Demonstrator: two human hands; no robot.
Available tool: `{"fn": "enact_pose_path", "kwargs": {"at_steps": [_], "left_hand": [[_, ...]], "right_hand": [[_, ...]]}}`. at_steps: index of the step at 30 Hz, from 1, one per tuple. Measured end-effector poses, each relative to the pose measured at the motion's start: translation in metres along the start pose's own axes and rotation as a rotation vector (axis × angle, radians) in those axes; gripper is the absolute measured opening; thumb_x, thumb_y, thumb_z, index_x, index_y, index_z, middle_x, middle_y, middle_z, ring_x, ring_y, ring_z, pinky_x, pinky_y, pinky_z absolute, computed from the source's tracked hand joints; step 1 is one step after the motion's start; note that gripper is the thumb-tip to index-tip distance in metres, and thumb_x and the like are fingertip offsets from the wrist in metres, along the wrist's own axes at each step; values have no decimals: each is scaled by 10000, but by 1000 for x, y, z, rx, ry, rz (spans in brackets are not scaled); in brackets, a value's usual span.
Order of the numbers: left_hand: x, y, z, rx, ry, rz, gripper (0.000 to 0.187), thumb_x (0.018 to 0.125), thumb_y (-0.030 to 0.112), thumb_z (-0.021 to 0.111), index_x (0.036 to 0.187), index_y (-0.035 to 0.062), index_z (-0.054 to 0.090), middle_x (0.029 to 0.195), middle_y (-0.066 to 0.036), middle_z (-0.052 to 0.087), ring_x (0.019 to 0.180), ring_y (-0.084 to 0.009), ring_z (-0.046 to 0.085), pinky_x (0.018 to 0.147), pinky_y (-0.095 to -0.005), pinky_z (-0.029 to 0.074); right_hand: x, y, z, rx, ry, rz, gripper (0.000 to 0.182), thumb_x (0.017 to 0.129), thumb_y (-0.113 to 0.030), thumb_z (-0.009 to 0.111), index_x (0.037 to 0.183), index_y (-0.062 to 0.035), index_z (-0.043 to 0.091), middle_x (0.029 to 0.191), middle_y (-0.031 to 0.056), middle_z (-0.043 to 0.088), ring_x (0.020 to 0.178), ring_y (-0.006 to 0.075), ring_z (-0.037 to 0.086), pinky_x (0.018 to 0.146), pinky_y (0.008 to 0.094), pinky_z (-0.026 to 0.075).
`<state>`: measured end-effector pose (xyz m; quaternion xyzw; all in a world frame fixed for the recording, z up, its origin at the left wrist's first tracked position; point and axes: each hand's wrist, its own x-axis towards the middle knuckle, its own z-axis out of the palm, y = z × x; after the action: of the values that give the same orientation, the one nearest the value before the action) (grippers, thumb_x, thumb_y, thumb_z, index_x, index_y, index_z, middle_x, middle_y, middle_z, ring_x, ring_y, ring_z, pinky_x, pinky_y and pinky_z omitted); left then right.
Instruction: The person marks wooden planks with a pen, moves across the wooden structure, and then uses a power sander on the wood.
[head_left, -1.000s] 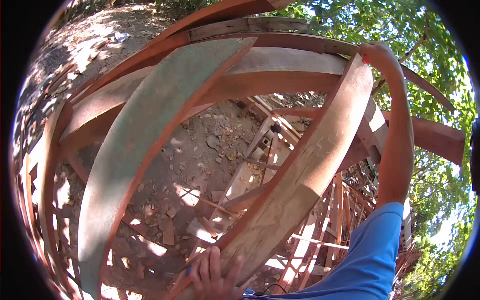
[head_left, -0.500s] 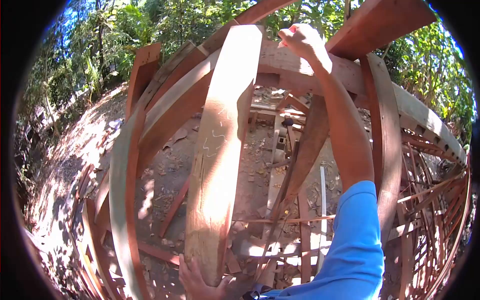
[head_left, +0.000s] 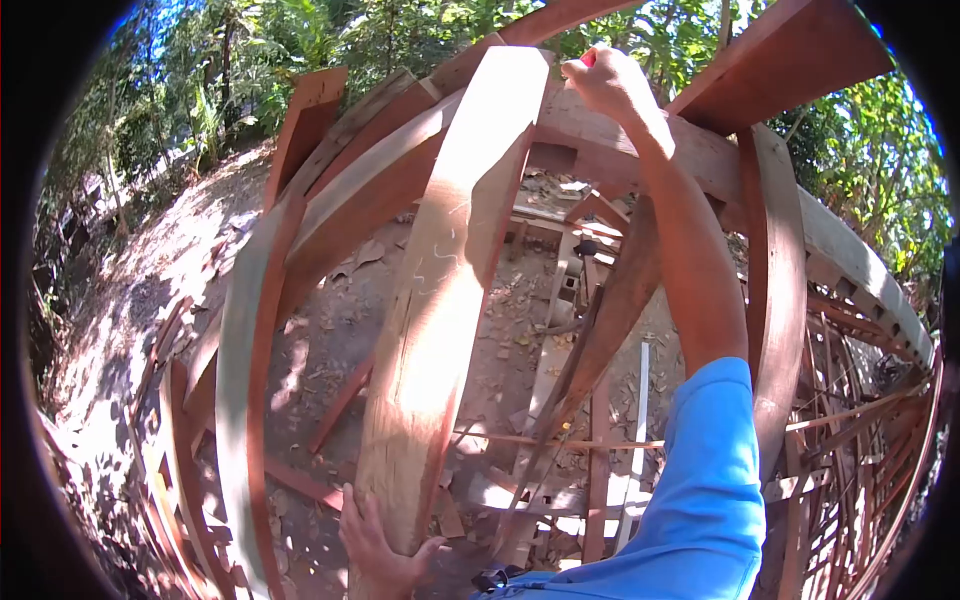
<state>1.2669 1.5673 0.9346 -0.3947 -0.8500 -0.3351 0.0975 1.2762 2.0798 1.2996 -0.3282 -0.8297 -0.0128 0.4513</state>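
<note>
A thick squared wooden beam runs from the bottom of the head view up towards the far frame, with faint chalk-like marks on its top face. My left hand grips its near lower end, fingers along the left edge and thumb on the right. My right arm, in a blue sleeve, stretches forward. Beside the beam's far end, my right hand is closed around a small red object; most of that object is hidden in the fist, so its kind cannot be told.
Curved wooden ribs stand at left, with another upright rib at right. A heavy crossing timber lies behind my right hand, and a broad plank juts in above. Below are leaf-strewn ground, loose boards and a white strip.
The view has shifted slightly, so the beam's far end and my right hand appear a little further right. Both hands keep about the same places relative to the beam.
</note>
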Motion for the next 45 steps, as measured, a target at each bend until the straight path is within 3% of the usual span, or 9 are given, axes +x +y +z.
{"fn": "enact_pose_path", "kwargs": {"at_steps": [6, 10, 13, 17, 20, 26, 27, 33, 45], "left_hand": [[-2, -15, 5, -29, 14, 54, 1182, 625, 688, 802, 1520, 71, 338, 1588, -255, 289, 1400, -472, 349, 1112, -589, 284], [4, -17, 3, -66, 3, 43, 1159, 614, 674, 817, 1500, 78, 366, 1583, -258, 293, 1402, -471, 347, 1106, -591, 292], [-1, -12, -1, -82, -29, 9, 1139, 606, 646, 833, 1490, 88, 381, 1583, -255, 292, 1407, -467, 340, 1113, -580, 294], [2, -8, -11, -86, -44, 11, 1059, 661, 610, 821, 1490, 103, 400, 1592, -237, 275, 1418, -438, 322, 1100, -574, 302], [0, -11, -6, -59, -12, 40, 1135, 599, 607, 851, 1497, 104, 373, 1594, -243, 261, 1426, -448, 309, 1137, -579, 267], [-123, -119, -48, -438, 341, -62, 922, 834, 637, 670, 1476, 29, 411, 1467, -230, 472, 1359, -403, 445, 1094, -493, 378], [-169, -156, -46, -447, 396, -256, 718, 901, 569, 643, 1351, 17, 549, 1322, -207, 587, 1246, -356, 554, 1030, -467, 438], [-366, -291, -2, -664, 173, -1308, 704, 898, 558, 644, 1342, 19, 556, 1317, -204, 590, 1237, -356, 559, 1024, -467, 442], [-455, -328, 37, -984, -133, -1678, 677, 891, 537, 647, 1325, 23, 568, 1307, -199, 598, 1221, -355, 568, 1012, -468, 449]], "right_hand": [[-10, -17, -7, 65, 22, -8, 352, 802, -371, 639, 860, -24, 658, 746, 145, 671, 700, 250, 654, 691, 377, 521], [-54, -50, -5, 307, 355, -175, 380, 827, -335, 677, 1047, -27, 703, 915, 183, 720, 848, 310, 701, 813, 400, 541], [-125, -98, 10, 673, 250, -95, 318, 879, -231, 702, 1102, -5, 691, 869, 110, 700, 782, 152, 651, 727, 295, 532], [-245, -165, 36, 899, 49, -136, 328, 899, -166, 722, 1191, -34, 648, 867, 112, 696, 758, 121, 652, 694, 288, 533], [-340, -210, 38, 1031, -155, -66, 385, 931, -162, 698, 1286, -59, 591, 886, 125, 701, 761, 141, 688, 692, 301, 541], [-510, -265, 26, 899, -398, -157, 413, 912, -247, 700, 1288, -104, 610, 1028, 160, 710, 900, 346, 699, 802, 411, 552], [-533, -269, 30, 879, -419, -182, 404, 911, -249, 700, 1281, -110, 617, 1039, 152, 707, 930, 340, 690, 824, 413, 545], [-577, -294, 33, 545, -521, -328, 414, 874, -263, 731, 1246, -105, 640, 1024, 117, 680, 1018, 309, 629, 904, 401, 514], [-589, -306, 50, 315, -371, -380, 398, 811, -189, 773, 1178, -70, 678, 1044, 151, 643, 983, 341, 627, 874, 425, 517]]}}
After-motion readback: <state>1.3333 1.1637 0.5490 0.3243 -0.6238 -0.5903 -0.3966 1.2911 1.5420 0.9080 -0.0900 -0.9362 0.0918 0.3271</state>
